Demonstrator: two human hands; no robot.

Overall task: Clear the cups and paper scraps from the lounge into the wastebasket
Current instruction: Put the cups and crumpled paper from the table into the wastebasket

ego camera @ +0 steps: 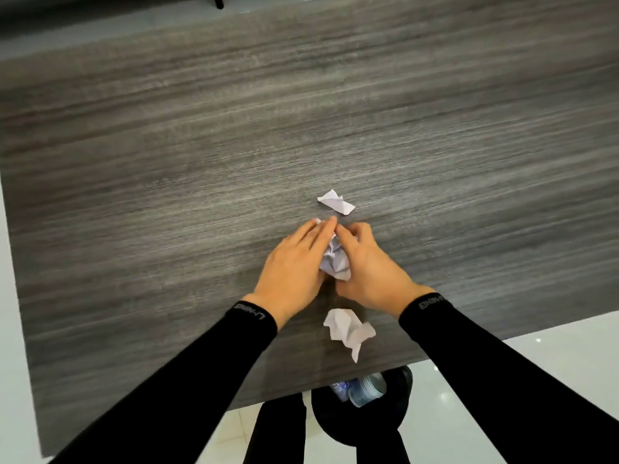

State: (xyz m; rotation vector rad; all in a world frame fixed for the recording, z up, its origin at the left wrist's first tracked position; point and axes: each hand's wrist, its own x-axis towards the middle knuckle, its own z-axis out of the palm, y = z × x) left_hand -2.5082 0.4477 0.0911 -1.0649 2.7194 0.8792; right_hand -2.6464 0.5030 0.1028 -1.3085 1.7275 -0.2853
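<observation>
A crumpled white paper scrap (pixel 336 261) lies on the dark wood-grain table (pixel 201 162), pressed between my left hand (pixel 294 262) and my right hand (pixel 365 266), which cup it from both sides. A second small scrap (pixel 336 202) lies just beyond my fingertips. A third crumpled scrap (pixel 348 331) lies between my wrists, near the table's front edge. Below that edge stands the black wastebasket (pixel 398 416) with a clear plastic cup (pixel 366 390) and other litter inside. No cups stand on the table.
The table's front edge runs diagonally across the lower part of the view. White glossy floor (pixel 502 380) shows to the right and left of it. My legs in dark trousers stand beside the wastebasket. A dark furniture leg (pixel 218 1) shows at the far top.
</observation>
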